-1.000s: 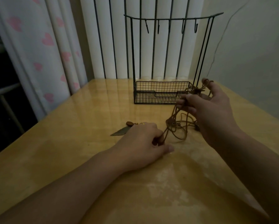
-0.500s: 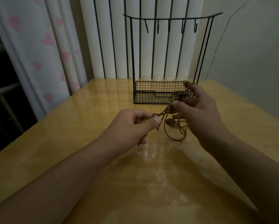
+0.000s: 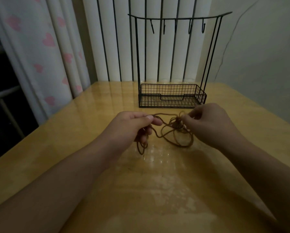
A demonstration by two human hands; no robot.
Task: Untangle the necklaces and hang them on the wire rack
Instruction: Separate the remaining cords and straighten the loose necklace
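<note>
Brown cord necklaces (image 3: 172,130), tangled in loops, now stretch between both hands in front of the black wire rack with its hooked top bar and mesh basket (image 3: 172,95); half a second ago the hands were closer together and nearer the rack. The left hand (image 3: 132,126) has drawn away from the rack, thumb and forefinger pinching one strand, lower fingers curled with a loop dangling beneath. The right hand (image 3: 208,121) pinches the knot, fingers bent in tight. Slack loops droop to the glossy yellow wooden table (image 3: 57,148). No writing shows anywhere.
</note>
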